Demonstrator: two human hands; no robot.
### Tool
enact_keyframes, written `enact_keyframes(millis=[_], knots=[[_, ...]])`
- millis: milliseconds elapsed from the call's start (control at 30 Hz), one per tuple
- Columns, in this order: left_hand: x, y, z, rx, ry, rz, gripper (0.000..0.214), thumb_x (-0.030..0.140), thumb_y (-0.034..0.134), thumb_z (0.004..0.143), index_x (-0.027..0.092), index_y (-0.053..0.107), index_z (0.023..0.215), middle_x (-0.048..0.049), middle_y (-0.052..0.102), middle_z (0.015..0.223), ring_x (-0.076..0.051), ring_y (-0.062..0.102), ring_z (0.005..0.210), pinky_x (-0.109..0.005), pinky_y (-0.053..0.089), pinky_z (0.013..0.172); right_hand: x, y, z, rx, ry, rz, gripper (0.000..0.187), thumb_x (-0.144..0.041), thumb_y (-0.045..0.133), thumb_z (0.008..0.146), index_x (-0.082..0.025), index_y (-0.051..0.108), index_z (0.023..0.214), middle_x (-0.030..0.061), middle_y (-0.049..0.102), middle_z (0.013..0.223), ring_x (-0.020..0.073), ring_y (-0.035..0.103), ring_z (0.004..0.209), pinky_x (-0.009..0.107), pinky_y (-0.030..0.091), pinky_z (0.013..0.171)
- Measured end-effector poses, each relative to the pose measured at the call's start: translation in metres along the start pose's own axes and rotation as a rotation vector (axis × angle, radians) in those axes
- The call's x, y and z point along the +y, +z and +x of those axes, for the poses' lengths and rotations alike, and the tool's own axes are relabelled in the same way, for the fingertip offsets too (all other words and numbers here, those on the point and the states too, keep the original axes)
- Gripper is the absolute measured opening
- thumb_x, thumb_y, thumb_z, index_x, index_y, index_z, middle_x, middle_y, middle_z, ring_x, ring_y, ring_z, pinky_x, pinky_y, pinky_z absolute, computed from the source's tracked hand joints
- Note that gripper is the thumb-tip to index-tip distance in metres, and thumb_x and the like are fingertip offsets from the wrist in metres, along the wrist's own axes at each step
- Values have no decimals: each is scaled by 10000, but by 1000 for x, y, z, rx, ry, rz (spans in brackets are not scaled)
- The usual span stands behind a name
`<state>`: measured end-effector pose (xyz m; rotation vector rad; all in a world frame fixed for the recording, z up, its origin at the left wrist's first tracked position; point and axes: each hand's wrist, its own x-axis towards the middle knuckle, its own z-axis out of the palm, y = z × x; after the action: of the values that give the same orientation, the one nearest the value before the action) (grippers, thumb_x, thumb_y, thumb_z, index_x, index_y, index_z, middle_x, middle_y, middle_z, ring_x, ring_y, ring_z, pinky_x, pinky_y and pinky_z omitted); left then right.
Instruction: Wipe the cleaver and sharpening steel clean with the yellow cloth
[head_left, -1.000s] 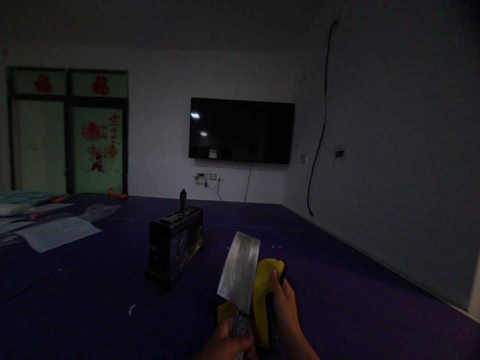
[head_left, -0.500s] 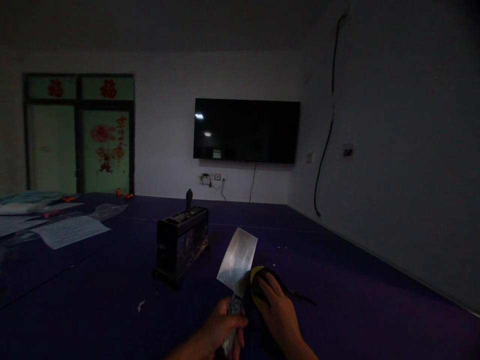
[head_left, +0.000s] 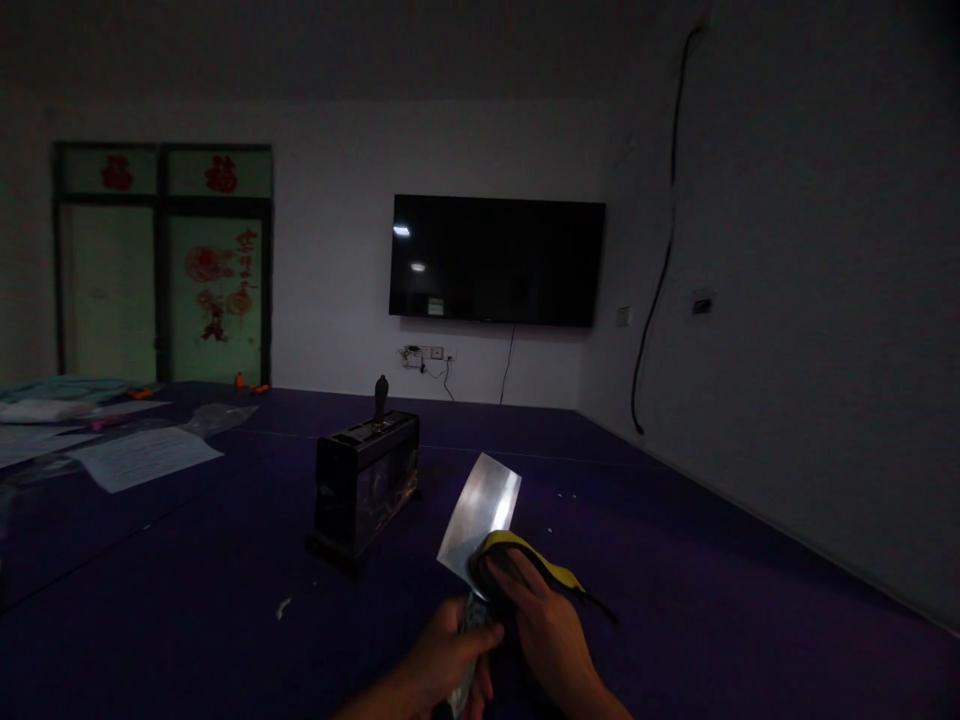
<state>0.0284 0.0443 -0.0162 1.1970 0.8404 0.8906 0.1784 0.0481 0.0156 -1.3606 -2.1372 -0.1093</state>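
Note:
My left hand point(head_left: 452, 655) is closed round the handle of a cleaver point(head_left: 480, 505), whose broad, shiny blade tilts up and away from me. Pressed against the lower part of the blade, near the handle, is a soft black-and-yellow cloth point(head_left: 534, 556), with my right hand point(head_left: 549, 625) closed over it. One end of the cloth trails off to the right. Beyond the cleaver, to the left, a black box-shaped block point(head_left: 367, 485) stands on the table with a dark handle point(head_left: 381, 398) sticking up from its top.
The purple-blue table point(head_left: 195, 600) carries paper sheets point(head_left: 146, 458) and clear plastic point(head_left: 217, 420) at the left. Small orange items point(head_left: 259, 388) lie near the far edge. White scraps point(head_left: 282, 608) are scattered about. A television point(head_left: 499, 262) hangs on the far wall.
My right hand and the cloth have shifted slightly left, onto the blade's lower part, and more of the cloth's yellow side shows. My left hand keeps its hold on the cleaver.

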Motion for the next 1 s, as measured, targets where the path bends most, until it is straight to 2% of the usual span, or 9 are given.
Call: enact_keyframes(millis=[200,367,467,600,767,833,900,1000], knots=[[3,1,-1,2,-32,-7,627,571,586,597,148,373,1008,32,524,407,-111,432,269,-157,228,317,-3,-4,-2,29,-20,57,655,-21,405,642,-320,482,1219,22,444,1311,208,510,1096,312,416,902],[2,0,1,-21,-32,-8,652,566,610,564,143,383,1006,32,516,393,-117,429,262,-163,238,311,-2,-4,-2,82,-56,-37,604,-65,459,650,-327,514,1191,30,503,1251,249,468,1121,403,374,936],[2,-1,1,-18,-41,-11,635,547,610,567,150,383,1007,24,530,400,-121,440,270,-155,233,314,1,-3,0,148,-133,-124,642,-35,443,638,-340,498,1200,26,511,1230,262,432,1138,460,364,934],[3,-1,1,-16,-30,-19,650,547,626,553,128,405,997,18,521,391,-120,432,265,-159,239,305,2,0,1,252,-214,-159,653,22,401,611,-309,543,1155,38,495,1220,258,373,1180,449,372,940],[3,1,1,-14,3,15,638,564,649,528,113,459,938,24,505,384,-103,409,257,-183,292,293,1,-3,1,360,-221,-150,601,23,403,606,-319,601,1059,35,414,1287,290,319,1214,511,346,937],[2,1,1,-25,8,27,636,566,653,516,115,466,923,22,507,381,-104,411,259,-186,301,289,1,-5,1,356,-223,-153,599,24,400,603,-320,604,1049,22,373,1334,301,287,1238,559,295,956],[3,1,1,-18,14,31,620,562,650,520,123,463,916,26,508,378,-104,410,255,-186,304,290,2,-5,3,297,-264,-142,638,32,376,606,-312,567,1107,13,375,1348,277,306,1239,581,248,979],[2,1,2,24,23,10,585,545,636,545,143,444,924,42,505,377,-100,396,238,-185,304,298,4,-1,4,195,-320,-69,673,37,338,631,-273,488,1210,22,424,1323,219,362,1219,513,287,999]])
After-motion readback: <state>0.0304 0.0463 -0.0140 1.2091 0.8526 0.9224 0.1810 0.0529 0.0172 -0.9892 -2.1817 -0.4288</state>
